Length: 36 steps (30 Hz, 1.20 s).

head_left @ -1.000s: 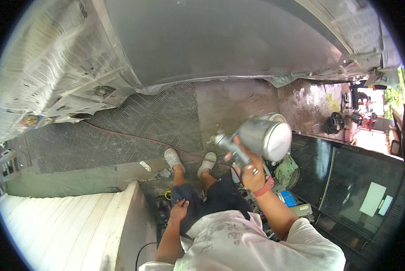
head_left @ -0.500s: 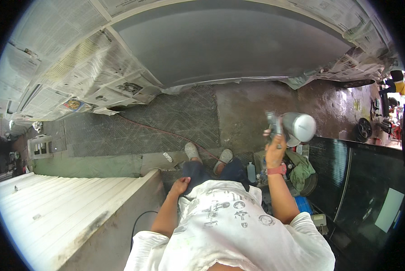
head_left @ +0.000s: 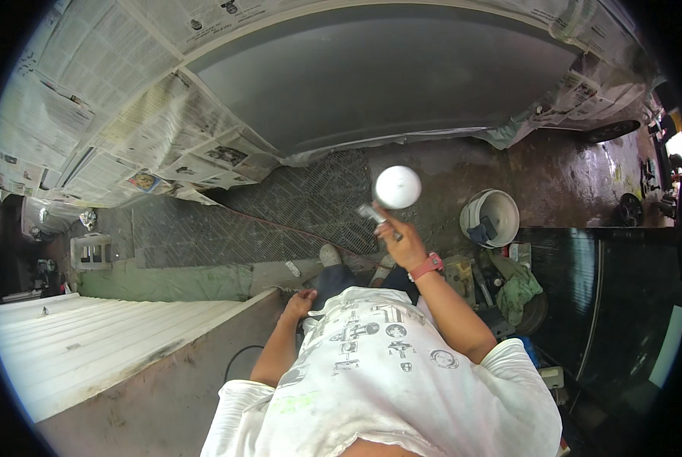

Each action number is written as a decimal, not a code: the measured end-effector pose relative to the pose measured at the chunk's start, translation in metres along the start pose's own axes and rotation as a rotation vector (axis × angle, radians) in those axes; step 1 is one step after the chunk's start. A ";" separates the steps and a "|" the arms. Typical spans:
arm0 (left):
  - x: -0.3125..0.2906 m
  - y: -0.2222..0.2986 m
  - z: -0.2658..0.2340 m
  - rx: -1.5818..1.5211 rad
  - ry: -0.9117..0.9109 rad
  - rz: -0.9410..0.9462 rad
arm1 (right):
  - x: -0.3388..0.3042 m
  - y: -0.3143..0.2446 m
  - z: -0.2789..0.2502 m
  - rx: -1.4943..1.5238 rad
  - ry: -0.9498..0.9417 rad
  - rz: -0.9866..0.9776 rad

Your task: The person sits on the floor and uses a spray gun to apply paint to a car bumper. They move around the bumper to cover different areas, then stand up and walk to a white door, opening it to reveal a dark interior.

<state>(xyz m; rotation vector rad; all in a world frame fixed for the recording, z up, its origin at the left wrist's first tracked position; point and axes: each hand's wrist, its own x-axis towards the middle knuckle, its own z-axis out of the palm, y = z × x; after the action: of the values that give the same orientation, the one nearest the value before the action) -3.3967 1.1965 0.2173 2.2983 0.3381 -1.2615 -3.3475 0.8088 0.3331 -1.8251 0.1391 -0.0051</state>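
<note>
In my right hand (head_left: 403, 245) is a spray gun (head_left: 373, 214), gripped with the fingers wrapped round it. Its round white cup (head_left: 398, 187) faces up, and the gun is held out in front of me over the floor. Beyond it stands a smooth grey panel (head_left: 379, 76), bordered by newspaper (head_left: 158, 145) taped over the surfaces around it. My left hand (head_left: 301, 304) hangs low beside my thigh with curled fingers; whatever may be inside them is hidden.
A white bucket (head_left: 501, 217) with a dark cloth stands to the right. Nearby lies a green cloth (head_left: 517, 293) among tools. A thin reddish hose (head_left: 280, 225) crosses the dark floor mat (head_left: 204, 236). At left is a ribbed white surface (head_left: 128, 335); dark glossy panels (head_left: 623, 297) stand at right.
My right hand has swung left with the spray gun, from beside the bucket to in front of my body. The bucket is now uncovered. My left hand stays beside my thigh.
</note>
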 end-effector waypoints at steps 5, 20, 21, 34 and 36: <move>0.013 -0.035 0.011 -0.093 0.017 0.024 | -0.008 0.026 -0.055 -0.046 0.501 0.056; 0.012 -0.028 0.017 -0.045 0.050 0.014 | -0.015 -0.032 -0.023 0.175 0.126 -0.114; 0.016 -0.031 0.017 -0.073 0.065 0.043 | -0.011 -0.041 -0.016 0.219 0.022 -0.126; -0.020 0.003 0.016 -0.075 0.048 0.065 | 0.016 -0.067 -0.075 0.113 0.476 -0.156; -0.020 -0.011 0.020 -0.073 0.067 0.062 | 0.010 -0.057 -0.093 0.153 0.613 -0.105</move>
<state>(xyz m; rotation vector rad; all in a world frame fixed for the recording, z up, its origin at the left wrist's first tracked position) -3.4266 1.1954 0.2221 2.2751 0.3274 -1.1262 -3.3395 0.7321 0.4109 -1.6252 0.4593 -0.6349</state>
